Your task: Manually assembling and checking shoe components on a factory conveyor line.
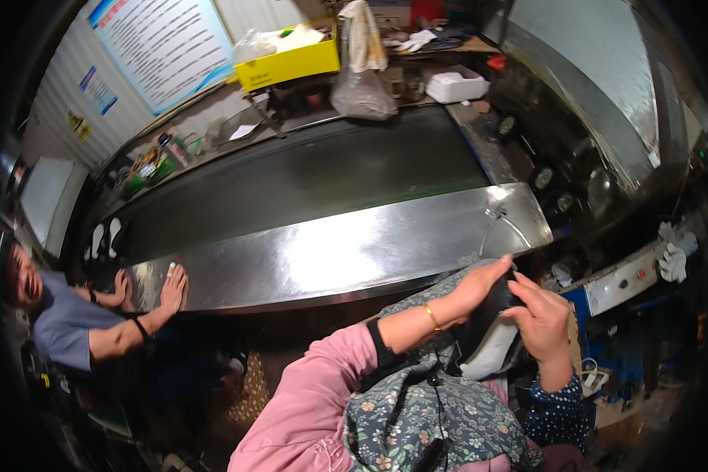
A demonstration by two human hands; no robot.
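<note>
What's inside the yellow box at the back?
In the yellow box, white material and something green show at the top, with a clear plastic bag at the left end. Anything deeper is hidden by these and the box's side.

Held aslant, just short of the metal worktop (pixel 330 252): a shoe-like piece (pixel 489 344), black above, white below, partly hidden.

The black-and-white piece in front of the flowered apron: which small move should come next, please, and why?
Perhaps steady the black-and-white piece with the left hand and gently close the right hand on its upper edge. Both hands are at its dark upper end, but the right thumb and fingertips look apart, and whether they grip it is unclear.
</note>
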